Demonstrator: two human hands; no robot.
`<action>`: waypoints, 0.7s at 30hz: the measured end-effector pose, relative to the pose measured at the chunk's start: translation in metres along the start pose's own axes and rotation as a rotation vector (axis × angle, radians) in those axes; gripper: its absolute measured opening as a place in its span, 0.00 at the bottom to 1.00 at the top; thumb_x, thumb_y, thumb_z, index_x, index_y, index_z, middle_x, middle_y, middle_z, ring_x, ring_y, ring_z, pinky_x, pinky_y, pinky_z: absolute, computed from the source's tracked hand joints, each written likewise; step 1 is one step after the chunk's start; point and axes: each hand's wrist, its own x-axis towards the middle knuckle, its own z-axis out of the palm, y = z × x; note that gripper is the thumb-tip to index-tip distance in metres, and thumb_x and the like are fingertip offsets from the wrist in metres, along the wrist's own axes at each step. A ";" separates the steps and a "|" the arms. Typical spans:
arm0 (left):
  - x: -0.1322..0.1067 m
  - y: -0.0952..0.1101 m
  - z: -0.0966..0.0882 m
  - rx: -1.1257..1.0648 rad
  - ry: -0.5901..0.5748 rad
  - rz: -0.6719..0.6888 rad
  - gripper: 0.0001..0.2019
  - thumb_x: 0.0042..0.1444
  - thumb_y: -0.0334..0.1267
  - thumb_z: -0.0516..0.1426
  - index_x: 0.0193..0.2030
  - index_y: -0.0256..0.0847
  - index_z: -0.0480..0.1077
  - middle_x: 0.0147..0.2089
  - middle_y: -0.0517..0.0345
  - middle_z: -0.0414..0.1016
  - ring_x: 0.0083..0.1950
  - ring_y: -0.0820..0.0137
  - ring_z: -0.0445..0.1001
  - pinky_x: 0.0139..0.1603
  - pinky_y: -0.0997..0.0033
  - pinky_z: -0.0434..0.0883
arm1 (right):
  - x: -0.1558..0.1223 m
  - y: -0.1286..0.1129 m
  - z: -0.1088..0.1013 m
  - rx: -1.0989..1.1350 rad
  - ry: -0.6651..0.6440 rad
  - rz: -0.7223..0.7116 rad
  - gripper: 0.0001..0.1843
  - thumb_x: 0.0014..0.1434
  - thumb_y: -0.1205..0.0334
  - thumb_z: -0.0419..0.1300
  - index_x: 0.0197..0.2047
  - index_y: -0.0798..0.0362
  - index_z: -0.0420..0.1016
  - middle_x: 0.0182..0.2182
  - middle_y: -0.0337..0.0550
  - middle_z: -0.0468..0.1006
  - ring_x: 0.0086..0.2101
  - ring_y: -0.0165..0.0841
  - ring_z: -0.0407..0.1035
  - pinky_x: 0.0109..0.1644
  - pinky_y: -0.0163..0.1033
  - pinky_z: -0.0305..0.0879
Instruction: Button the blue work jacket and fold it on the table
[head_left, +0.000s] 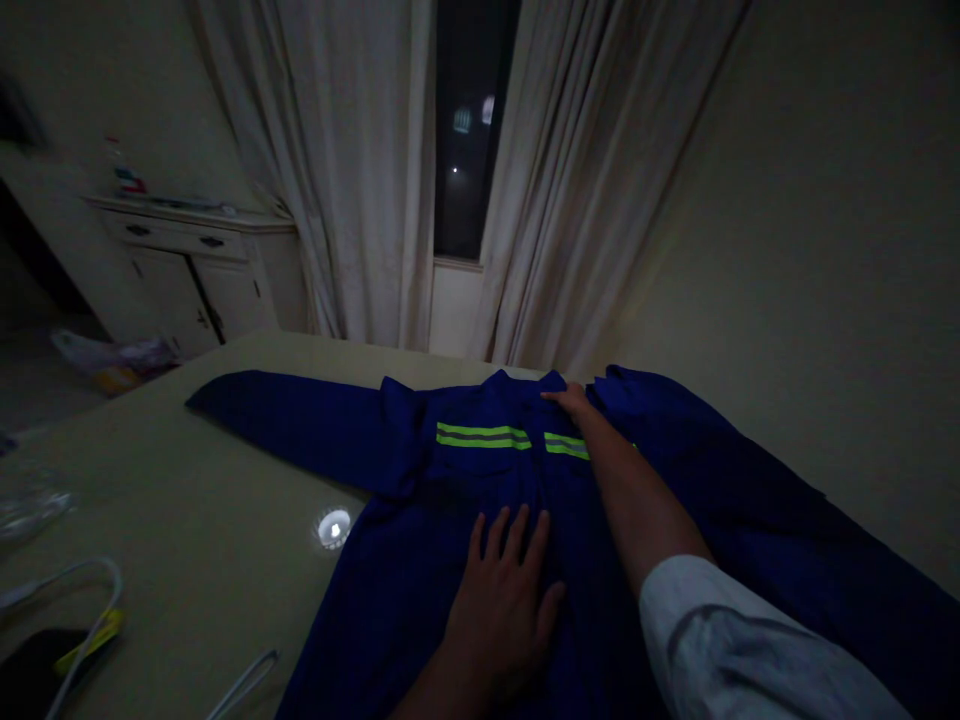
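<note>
A dark blue work jacket (480, 480) lies spread over the table, its collar at the far edge. Yellow-green reflective strips (484, 436) cross its chest, and one sleeve (300, 415) stretches out to the left. My left hand (506, 590) rests flat on the lower front, fingers spread. Farther up, my right hand (571, 400) reaches to the jacket near the collar on the right side. Its thumb or a finger points left, while the other fingers are mostly hidden, so its grip is unclear. More blue cloth (720, 490) extends to the right beyond my forearm.
On the table (187, 530) at left are a shiny round object (333, 528), a white cable (105, 570), a black and yellow item (82, 645) and clear plastic (34, 505). Curtains (360, 170) and a cabinet (195, 270) stand behind. A bag (120, 360) sits beyond the left edge.
</note>
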 end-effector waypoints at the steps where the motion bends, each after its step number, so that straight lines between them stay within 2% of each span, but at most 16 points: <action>1: -0.001 0.000 -0.004 -0.006 -0.006 0.077 0.30 0.73 0.55 0.44 0.79 0.57 0.47 0.81 0.57 0.50 0.80 0.51 0.51 0.76 0.31 0.53 | 0.002 -0.002 -0.005 0.033 -0.024 0.005 0.26 0.44 0.57 0.78 0.45 0.58 0.80 0.38 0.54 0.85 0.38 0.43 0.80 0.48 0.50 0.77; 2: -0.001 0.000 -0.008 -0.019 -0.019 0.175 0.28 0.73 0.54 0.44 0.78 0.59 0.50 0.81 0.61 0.49 0.81 0.53 0.49 0.77 0.33 0.51 | 0.003 -0.005 -0.011 0.065 -0.042 0.009 0.23 0.45 0.58 0.77 0.44 0.58 0.80 0.36 0.52 0.85 0.36 0.42 0.80 0.46 0.48 0.77; 3: -0.001 0.000 -0.011 -0.039 -0.035 0.268 0.25 0.74 0.53 0.45 0.75 0.61 0.56 0.81 0.65 0.52 0.80 0.57 0.50 0.78 0.36 0.49 | 0.002 -0.008 -0.020 0.098 -0.046 0.007 0.22 0.47 0.59 0.76 0.44 0.58 0.80 0.36 0.50 0.86 0.36 0.40 0.80 0.45 0.47 0.78; 5: 0.000 0.000 -0.013 -0.097 -0.045 0.343 0.19 0.74 0.50 0.46 0.64 0.58 0.71 0.73 0.66 0.68 0.76 0.63 0.59 0.80 0.43 0.47 | -0.003 -0.015 -0.041 0.157 -0.052 -0.043 0.21 0.48 0.62 0.74 0.46 0.57 0.80 0.38 0.48 0.86 0.38 0.39 0.79 0.47 0.45 0.76; 7: 0.003 0.001 -0.011 -0.143 -0.001 0.218 0.19 0.75 0.46 0.45 0.50 0.50 0.77 0.57 0.61 0.80 0.65 0.66 0.72 0.78 0.48 0.52 | -0.018 -0.018 -0.066 0.115 -0.138 -0.135 0.17 0.47 0.65 0.73 0.43 0.56 0.81 0.40 0.47 0.85 0.43 0.40 0.78 0.51 0.45 0.74; 9: 0.006 0.002 -0.007 -0.136 0.030 0.072 0.19 0.75 0.42 0.45 0.42 0.45 0.77 0.46 0.57 0.81 0.53 0.66 0.77 0.71 0.51 0.62 | -0.041 -0.015 -0.090 -0.106 -0.334 -0.234 0.12 0.45 0.71 0.71 0.36 0.54 0.82 0.43 0.47 0.85 0.49 0.43 0.76 0.57 0.48 0.69; 11: 0.008 0.003 -0.005 -0.092 0.025 0.014 0.15 0.72 0.41 0.50 0.39 0.44 0.75 0.43 0.55 0.79 0.48 0.64 0.77 0.61 0.54 0.70 | -0.070 -0.010 -0.107 -0.442 -0.513 -0.299 0.13 0.43 0.75 0.68 0.32 0.51 0.82 0.46 0.46 0.84 0.54 0.46 0.73 0.64 0.53 0.61; 12: 0.009 0.003 -0.005 -0.073 0.022 0.016 0.11 0.70 0.41 0.53 0.41 0.44 0.75 0.44 0.55 0.79 0.49 0.63 0.76 0.58 0.55 0.71 | -0.085 -0.008 -0.112 -0.586 -0.547 -0.328 0.15 0.43 0.76 0.67 0.34 0.49 0.83 0.48 0.45 0.84 0.56 0.46 0.71 0.66 0.55 0.57; 13: 0.009 0.003 -0.005 -0.064 0.021 0.034 0.08 0.68 0.39 0.55 0.45 0.45 0.76 0.48 0.54 0.79 0.53 0.62 0.76 0.59 0.55 0.71 | -0.100 -0.006 -0.113 -0.684 -0.526 -0.360 0.17 0.46 0.76 0.66 0.37 0.48 0.84 0.50 0.45 0.83 0.57 0.46 0.70 0.67 0.56 0.54; 15: 0.008 0.000 -0.005 -0.063 0.014 0.090 0.15 0.65 0.35 0.56 0.57 0.49 0.74 0.61 0.55 0.77 0.63 0.62 0.72 0.67 0.54 0.68 | -0.128 -0.002 -0.107 -0.748 -0.391 -0.427 0.20 0.56 0.72 0.62 0.49 0.46 0.83 0.55 0.47 0.81 0.60 0.43 0.69 0.68 0.55 0.53; 17: 0.006 -0.006 -0.004 -0.041 -0.032 0.141 0.23 0.66 0.31 0.53 0.65 0.53 0.71 0.70 0.58 0.71 0.72 0.64 0.66 0.75 0.52 0.60 | -0.154 0.001 -0.093 -0.710 -0.315 -0.486 0.20 0.66 0.65 0.56 0.59 0.47 0.79 0.61 0.50 0.77 0.63 0.41 0.67 0.69 0.51 0.54; 20: 0.003 -0.018 0.001 0.044 -0.116 0.147 0.24 0.71 0.35 0.48 0.69 0.54 0.68 0.74 0.58 0.66 0.75 0.65 0.63 0.77 0.47 0.56 | -0.184 0.008 -0.075 -0.645 -0.446 -0.550 0.21 0.71 0.52 0.56 0.62 0.49 0.77 0.65 0.51 0.73 0.65 0.40 0.65 0.68 0.45 0.57; 21: 0.003 -0.022 0.002 0.070 -0.125 0.143 0.24 0.72 0.37 0.47 0.71 0.54 0.65 0.75 0.57 0.65 0.75 0.65 0.63 0.77 0.46 0.57 | -0.190 0.010 -0.075 -0.608 -0.431 -0.552 0.21 0.71 0.51 0.57 0.60 0.50 0.78 0.64 0.51 0.74 0.65 0.39 0.66 0.68 0.43 0.58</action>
